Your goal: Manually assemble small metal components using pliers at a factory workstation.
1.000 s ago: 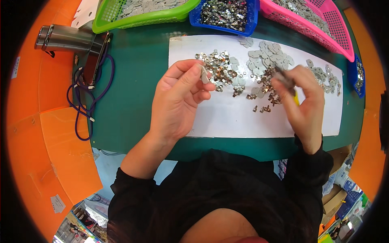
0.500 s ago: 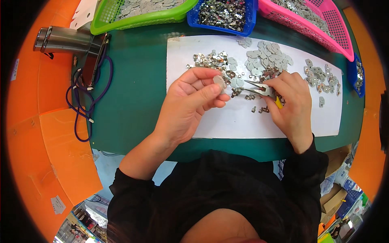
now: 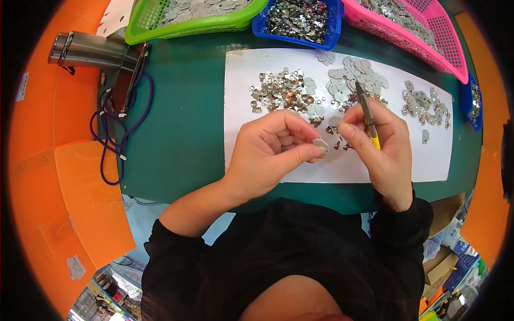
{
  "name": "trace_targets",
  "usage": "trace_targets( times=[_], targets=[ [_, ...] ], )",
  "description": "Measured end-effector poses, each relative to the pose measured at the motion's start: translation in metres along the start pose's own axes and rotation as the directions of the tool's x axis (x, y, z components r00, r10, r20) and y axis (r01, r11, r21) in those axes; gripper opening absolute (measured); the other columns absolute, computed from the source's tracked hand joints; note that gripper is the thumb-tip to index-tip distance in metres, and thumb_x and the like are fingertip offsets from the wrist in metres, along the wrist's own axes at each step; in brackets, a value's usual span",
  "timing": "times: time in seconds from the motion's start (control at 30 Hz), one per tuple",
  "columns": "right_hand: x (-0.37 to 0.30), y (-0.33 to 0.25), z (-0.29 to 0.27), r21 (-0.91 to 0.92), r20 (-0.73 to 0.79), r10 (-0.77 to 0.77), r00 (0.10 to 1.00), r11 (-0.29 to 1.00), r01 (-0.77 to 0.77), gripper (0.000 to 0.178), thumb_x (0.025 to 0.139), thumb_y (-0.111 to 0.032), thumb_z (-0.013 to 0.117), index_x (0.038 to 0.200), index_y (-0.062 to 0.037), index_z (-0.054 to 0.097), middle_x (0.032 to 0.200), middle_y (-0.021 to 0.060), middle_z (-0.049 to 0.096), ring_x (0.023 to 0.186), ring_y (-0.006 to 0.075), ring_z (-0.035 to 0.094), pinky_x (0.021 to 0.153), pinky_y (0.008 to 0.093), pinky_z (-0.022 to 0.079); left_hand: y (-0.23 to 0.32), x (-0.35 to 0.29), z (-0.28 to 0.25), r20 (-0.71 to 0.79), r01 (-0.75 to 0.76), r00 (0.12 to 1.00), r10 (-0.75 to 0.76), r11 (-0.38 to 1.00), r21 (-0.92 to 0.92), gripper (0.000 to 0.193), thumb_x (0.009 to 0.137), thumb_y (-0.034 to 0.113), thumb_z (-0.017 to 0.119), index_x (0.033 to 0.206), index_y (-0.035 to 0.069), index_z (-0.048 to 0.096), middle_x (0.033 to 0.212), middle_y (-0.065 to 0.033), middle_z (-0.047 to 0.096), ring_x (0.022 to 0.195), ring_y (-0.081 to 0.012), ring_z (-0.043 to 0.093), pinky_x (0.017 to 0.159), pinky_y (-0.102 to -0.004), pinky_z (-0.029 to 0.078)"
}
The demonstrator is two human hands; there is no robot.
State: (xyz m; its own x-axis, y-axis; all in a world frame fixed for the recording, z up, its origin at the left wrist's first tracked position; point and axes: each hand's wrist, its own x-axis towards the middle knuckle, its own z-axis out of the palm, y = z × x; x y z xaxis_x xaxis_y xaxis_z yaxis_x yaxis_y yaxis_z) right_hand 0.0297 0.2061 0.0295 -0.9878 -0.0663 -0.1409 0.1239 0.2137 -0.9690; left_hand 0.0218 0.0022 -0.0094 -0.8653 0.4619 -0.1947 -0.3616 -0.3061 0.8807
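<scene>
Between thumb and forefinger, my left hand [image 3: 273,150] pinches a small flat grey piece [image 3: 321,144] above the white sheet. My right hand [image 3: 380,142] has needle-nose pliers [image 3: 368,109] with yellow handles tucked in its fingers, their jaws pointing up and away. Its thumb and forefinger also press together at the tips; whether a tiny part is between them I cannot make out. Beyond my hands lie a heap of small shiny metal clips [image 3: 284,91] and a pile of grey pieces [image 3: 356,75]. A few loose clips [image 3: 337,145] lie between the hands.
The white sheet [image 3: 241,134] covers part of a green table [image 3: 176,107]. Farther right are grey pieces with metal on them [image 3: 425,101]. Along the back stand a green basket [image 3: 193,32], a blue tray [image 3: 297,44] and a pink basket [image 3: 396,51]. At left are a steel cup [image 3: 88,51] and a purple cord [image 3: 124,142].
My left hand has moved right and nearer with the grey piece. In my right hand the pliers have swung from pointing left to pointing away, and its fingertips have come together.
</scene>
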Motion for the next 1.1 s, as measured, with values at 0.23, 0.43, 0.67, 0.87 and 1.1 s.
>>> trace_targets(
  times=[0.23,0.43,0.67,0.87,1.1],
  targets=[
    [0.0,0.0,0.014,0.138,0.045,0.023,0.999,0.99,-0.029,0.015,0.086,-0.01,0.071,0.086,0.0012,0.062,0.077,0.0049,0.06,0.071,0.0091,0.055,0.061,0.0268,0.042,-0.005,-0.004,0.003,0.037,-0.175,0.984,0.172,0.982,0.074,0.015,0.087,-0.007,0.069,0.1,-0.003,0.062,0.099,-0.0088,0.068,0.094,-0.0132,0.067,0.085,-0.0274,0.056],
    [0.001,0.003,0.014,-0.193,-0.021,-0.173,0.985,0.967,0.166,0.013,0.087,-0.009,0.067,0.084,-0.0001,0.058,0.077,0.0017,0.053,0.072,0.0095,0.048,0.066,0.0241,0.037,-0.012,0.0,0.0,0.061,-0.302,0.953,0.295,0.935,0.184,0.013,0.084,-0.009,0.068,0.095,-0.002,0.066,0.099,-0.009,0.07,0.093,-0.0157,0.069,0.085,-0.0288,0.057],
    [0.001,0.008,0.018,-0.291,-0.051,-0.285,0.957,0.921,0.259,0.011,0.085,-0.007,0.066,0.083,0.0003,0.057,0.076,0.0038,0.052,0.072,0.0121,0.049,0.066,0.0256,0.037,-0.015,0.003,0.0,0.07,-0.428,0.895,0.44,0.804,0.413,0.016,0.076,-0.009,0.072,0.088,0.001,0.068,0.092,-0.0102,0.073,0.086,-0.0204,0.072,0.076,-0.0297,0.057],
    [0.0,0.007,0.022,-0.16,-0.059,-0.193,0.979,0.97,0.182,0.012,0.086,-0.007,0.066,0.082,0.0,0.057,0.076,0.0036,0.051,0.071,0.0121,0.048,0.066,0.0256,0.037,-0.009,0.003,-0.001,0.167,-0.538,0.808,0.565,0.592,0.6,0.019,0.073,-0.011,0.074,0.086,0.001,0.067,0.093,-0.0117,0.072,0.083,-0.0226,0.071,0.072,-0.0298,0.057],
    [-0.004,0.012,0.019,-0.278,-0.043,-0.327,0.944,0.912,0.303,0.012,0.084,-0.004,0.068,0.084,0.0,0.057,0.079,0.0041,0.052,0.073,0.0135,0.048,0.066,0.0261,0.038,-0.01,0.006,-0.002,0.218,-0.639,0.703,0.677,0.466,0.613,0.022,0.069,-0.013,0.075,0.085,0.0,0.067,0.093,-0.0132,0.072,0.083,-0.0242,0.071,0.069,-0.0298,0.058]
  ],
)
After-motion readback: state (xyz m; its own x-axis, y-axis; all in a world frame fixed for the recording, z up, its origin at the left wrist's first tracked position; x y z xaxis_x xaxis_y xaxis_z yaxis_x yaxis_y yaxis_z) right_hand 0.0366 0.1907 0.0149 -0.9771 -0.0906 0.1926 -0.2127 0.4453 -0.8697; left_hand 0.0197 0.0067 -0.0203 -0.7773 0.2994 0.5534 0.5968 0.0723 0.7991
